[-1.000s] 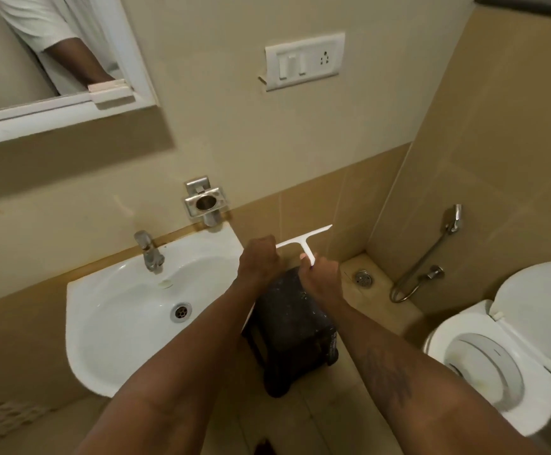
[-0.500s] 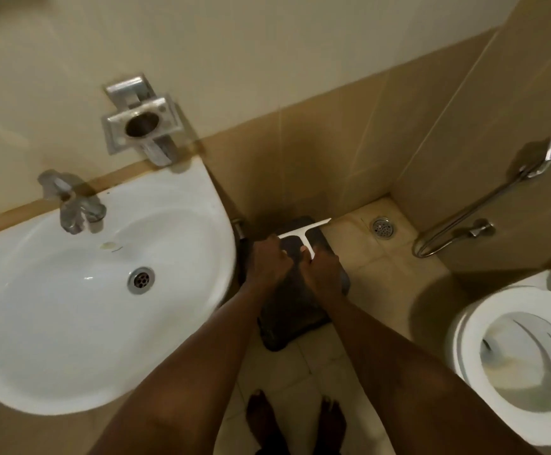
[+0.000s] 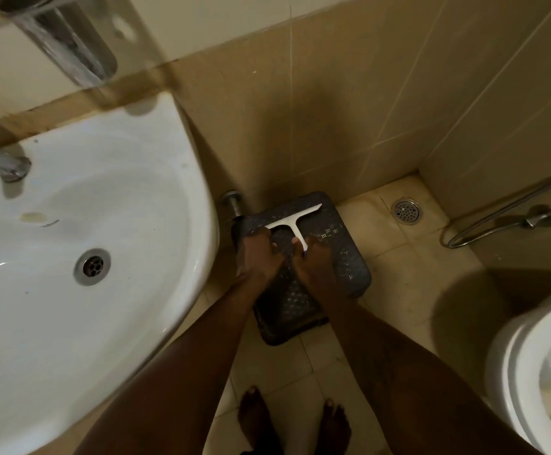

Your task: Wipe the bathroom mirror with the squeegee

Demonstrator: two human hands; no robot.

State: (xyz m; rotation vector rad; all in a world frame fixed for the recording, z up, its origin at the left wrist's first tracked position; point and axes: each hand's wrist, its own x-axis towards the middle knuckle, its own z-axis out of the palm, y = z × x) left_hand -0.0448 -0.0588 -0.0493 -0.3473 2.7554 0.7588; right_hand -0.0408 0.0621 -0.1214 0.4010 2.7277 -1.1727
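A white T-shaped squeegee lies low over the top of a dark plastic stool on the floor; I cannot tell whether it touches the stool. My left hand grips the left end of its blade with curled fingers. My right hand pinches the lower end of its handle. The bathroom mirror is out of view.
A white washbasin with a metal tap fills the left side. A floor drain and a spray hose sit by the right wall. A toilet stands at the lower right. My bare feet are on the tiles.
Both hands have come down with the squeegee from basin height to the stool's top. The view has tilted downward, so the mirror and the wall switch have left the frame.
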